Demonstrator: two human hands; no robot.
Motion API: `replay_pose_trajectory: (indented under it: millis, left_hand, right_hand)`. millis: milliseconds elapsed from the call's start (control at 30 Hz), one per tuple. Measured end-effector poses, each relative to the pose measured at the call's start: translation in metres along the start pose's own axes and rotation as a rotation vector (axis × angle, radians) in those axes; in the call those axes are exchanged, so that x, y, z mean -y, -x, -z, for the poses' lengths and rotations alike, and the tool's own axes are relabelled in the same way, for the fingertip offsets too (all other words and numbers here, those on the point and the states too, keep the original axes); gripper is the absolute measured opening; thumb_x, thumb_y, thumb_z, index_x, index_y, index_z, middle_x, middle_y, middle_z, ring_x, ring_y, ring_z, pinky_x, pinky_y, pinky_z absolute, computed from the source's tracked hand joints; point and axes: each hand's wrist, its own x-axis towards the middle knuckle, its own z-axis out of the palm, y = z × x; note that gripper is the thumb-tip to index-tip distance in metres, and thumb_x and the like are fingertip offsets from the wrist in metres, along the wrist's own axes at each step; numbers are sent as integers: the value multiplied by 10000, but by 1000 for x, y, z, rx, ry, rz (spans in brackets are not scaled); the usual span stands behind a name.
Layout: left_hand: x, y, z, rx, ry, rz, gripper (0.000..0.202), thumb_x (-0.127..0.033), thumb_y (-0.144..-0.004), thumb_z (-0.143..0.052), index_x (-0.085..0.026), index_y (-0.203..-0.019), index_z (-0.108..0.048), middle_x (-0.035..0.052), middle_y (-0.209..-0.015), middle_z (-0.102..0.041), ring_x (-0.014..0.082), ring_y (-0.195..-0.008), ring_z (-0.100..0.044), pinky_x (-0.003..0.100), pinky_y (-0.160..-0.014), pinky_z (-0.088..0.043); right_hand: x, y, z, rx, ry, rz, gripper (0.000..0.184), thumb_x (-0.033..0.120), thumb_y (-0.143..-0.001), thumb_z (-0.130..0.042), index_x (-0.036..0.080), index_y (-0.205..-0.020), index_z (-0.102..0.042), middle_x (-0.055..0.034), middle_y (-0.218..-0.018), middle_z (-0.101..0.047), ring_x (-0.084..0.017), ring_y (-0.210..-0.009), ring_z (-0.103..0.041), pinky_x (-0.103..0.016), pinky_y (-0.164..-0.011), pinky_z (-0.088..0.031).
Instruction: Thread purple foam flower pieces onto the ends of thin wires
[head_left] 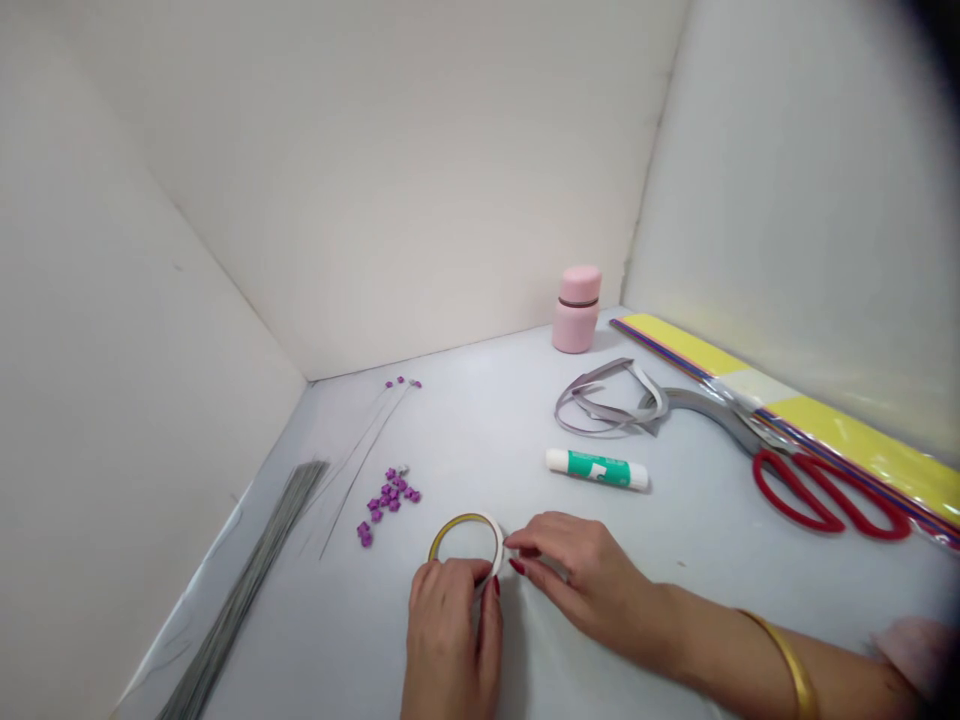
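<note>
My left hand [450, 640] grips a narrow roll of tape [466, 520] with a white outer edge and a golden inner core, holding it upright on the pale surface. My right hand [577, 578] comes in from the right, with thumb and fingertips pinched together at the roll's right edge, apparently on the tape's end. A gold bangle circles my right forearm. Just above my right hand lies a white and green glue stick [596, 468].
Purple flower beads [388, 503] lie left of the roll, beside thin wires [360, 460] and a long bundle of grey wires [247, 580]. At the back and right are a pink jar [577, 310], grey paper strips [607, 405], red-handled scissors [825, 495] and a coloured paper pack [825, 430]. White walls surround the surface.
</note>
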Motion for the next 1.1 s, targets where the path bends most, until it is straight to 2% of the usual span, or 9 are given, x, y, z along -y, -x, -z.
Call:
replay_pose_trajectory:
  millis: [233, 467, 667, 800, 933, 1100]
  left_hand:
    - [2, -2, 1, 37, -18, -49, 111, -124, -823, -452, -208, -871, -505, 30, -747, -605, 198, -694, -549, 366, -700, -386]
    - [1, -1, -1, 26, -10, 4, 114, -135, -834, -422, -203, -857, -511, 33, -740, -602, 202, -700, -547, 385, -713, -386]
    - [4, -4, 3, 98, -69, -73, 114, -122, -819, -459, -202, -888, -500, 33, -758, -627, 195, -699, -584, 370, -708, -417]
    - [3, -4, 2, 79, -67, -71, 102, -125, -815, -460, -198, -862, -513, 29, -739, -628, 190, -683, -583, 360, -692, -432]
    - [0, 0, -2, 61, -3, 27, 101, -170, -827, -441, -200, -838, -537, 44, -724, -627, 198, -675, -573, 346, -647, -439]
    - [-10, 1, -4, 109, 209, 251, 163, -267, -844, -418, -200, -862, -565, 50, -740, -646, 181, -661, -610, 299, -609, -461]
  right_hand:
    - [1, 4, -9, -27, 116, 126, 160, 165, -855, -472, 163, -967, -586, -59, -818, -654, -175, -747, -585, -285, -675, -455]
    - [1, 2, -8, -49, 145, 125, 153, 183, -878, -442, 173, -878, -594, -43, -746, -644, -160, -689, -591, -268, -639, -451]
    - [1, 3, -9, -45, 130, 125, 167, 171, -879, -429, 181, -837, -590, -33, -726, -638, -155, -672, -584, -260, -631, -440]
    - [2, 3, -9, -17, 140, 132, 194, 127, -872, -391, 175, -862, -579, -44, -750, -629, -156, -696, -576, -258, -640, -436]
    - [2, 4, -10, 4, 237, 186, 233, 82, -856, -339, 160, -834, -557, -49, -711, -593, -157, -659, -541, -254, -606, -420]
    - [-3, 3, -16, -52, 328, 257, 249, 64, -851, -303, 156, -768, -519, -51, -674, -547, -158, -601, -485, -256, -558, -387]
